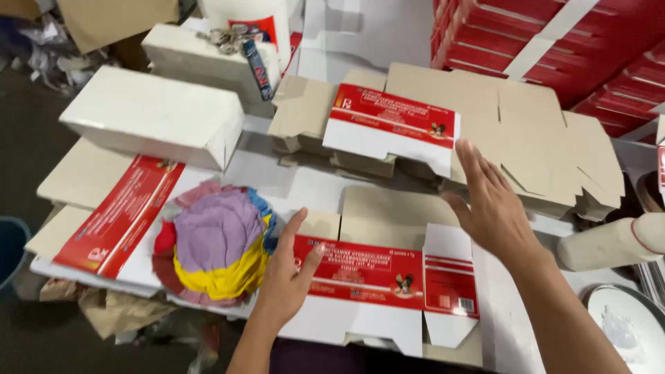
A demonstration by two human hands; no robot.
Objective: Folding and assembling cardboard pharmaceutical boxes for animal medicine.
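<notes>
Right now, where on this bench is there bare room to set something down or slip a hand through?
One bare white patch lies between the rag bundle, the flat carton under the left hand and the cardboard stack. The right hand hovers over that stack. Everywhere else boxes overlap.

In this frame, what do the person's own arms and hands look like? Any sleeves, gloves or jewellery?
Both arms are bare to the frame edge, with no sleeves showing. The left hand and right hand wear no gloves, and no rings, watch or bracelet are visible on either one.
</notes>
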